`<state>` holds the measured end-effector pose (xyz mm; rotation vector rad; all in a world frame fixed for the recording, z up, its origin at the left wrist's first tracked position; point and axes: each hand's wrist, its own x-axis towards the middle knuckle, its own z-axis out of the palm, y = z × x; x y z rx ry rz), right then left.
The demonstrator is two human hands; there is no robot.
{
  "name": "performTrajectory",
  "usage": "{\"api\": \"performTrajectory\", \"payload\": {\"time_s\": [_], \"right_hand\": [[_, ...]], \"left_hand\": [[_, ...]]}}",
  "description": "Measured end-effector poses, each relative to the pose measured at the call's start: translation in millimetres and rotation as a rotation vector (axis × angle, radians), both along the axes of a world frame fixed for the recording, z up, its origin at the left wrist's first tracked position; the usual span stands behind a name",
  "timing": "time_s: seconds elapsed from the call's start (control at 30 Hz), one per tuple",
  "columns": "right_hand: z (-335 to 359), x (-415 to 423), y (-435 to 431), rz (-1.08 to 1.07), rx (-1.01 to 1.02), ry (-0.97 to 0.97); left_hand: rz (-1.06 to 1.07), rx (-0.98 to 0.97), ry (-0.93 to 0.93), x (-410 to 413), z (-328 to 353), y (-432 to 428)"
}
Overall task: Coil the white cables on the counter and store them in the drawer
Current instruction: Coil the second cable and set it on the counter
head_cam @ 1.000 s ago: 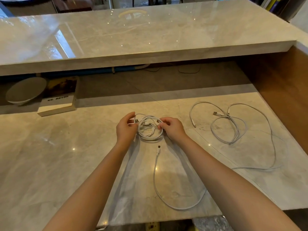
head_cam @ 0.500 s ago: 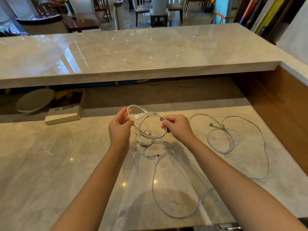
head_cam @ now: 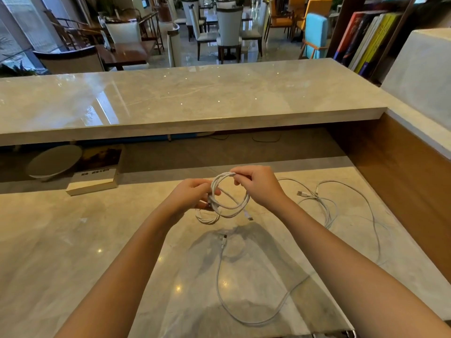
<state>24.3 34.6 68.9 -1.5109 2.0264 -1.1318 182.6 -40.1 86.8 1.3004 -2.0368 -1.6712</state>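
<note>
A white cable coil (head_cam: 238, 205) hangs in the air above the marble counter (head_cam: 73, 240), held between both hands. My left hand (head_cam: 189, 196) grips its left side and my right hand (head_cam: 258, 185) pinches its top. A smaller looped bundle (head_cam: 206, 218) dangles below the left hand. A plug end (head_cam: 249, 217) hangs from the coil. A second white cable (head_cam: 246, 320) lies loose on the counter near the front edge. A third tangled white cable (head_cam: 327, 206) lies spread to the right. No drawer is in view.
A book (head_cam: 95, 178) and a pale round dish (head_cam: 55, 162) sit at the back left under the raised marble ledge (head_cam: 195, 98). A wooden side panel (head_cam: 402, 186) bounds the counter on the right. Chairs and tables stand beyond the ledge.
Both hands have lifted the coil off the counter and higher. The loop has grown wider and rounder. The camera has tilted up, showing the room beyond.
</note>
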Motion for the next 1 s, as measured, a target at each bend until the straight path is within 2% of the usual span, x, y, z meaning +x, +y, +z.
{"api": "performTrajectory", "payload": {"time_s": [0.3,0.4,0.5,0.57,0.67,0.77,0.83,1.0], "right_hand": [[-0.2,4.9,1.6,-0.076,-0.076,-0.016],[-1.9,9.2,3.6,-0.067,-0.093,0.003],[-1.3,8.1,4.7,-0.050,-0.056,-0.066],[0.5,5.2,5.5,-0.013,-0.013,-0.165],[5.3,2.1,8.9,0.031,0.105,-0.468],[8.8,-1.1,12.8,0.069,0.219,-0.727],[9.0,-1.5,13.7,0.074,0.258,-0.866],[11.8,3.7,15.1,-0.028,0.325,-1.227]], "left_hand": [[0.038,0.362,0.260,3.9,2.9,3.9],[0.053,0.305,0.260,1.4,3.7,8.4],[0.058,0.259,0.291,-2.8,3.0,12.3],[0.104,0.322,0.376,-5.3,1.8,13.6],[0.175,0.490,0.558,-8.7,-2.4,15.8],[0.174,0.536,0.593,-11.0,-7.2,18.0],[0.136,0.460,0.544,-12.0,-9.7,19.8],[-0.007,-0.001,0.279,-8.2,-20.6,19.5]]}}
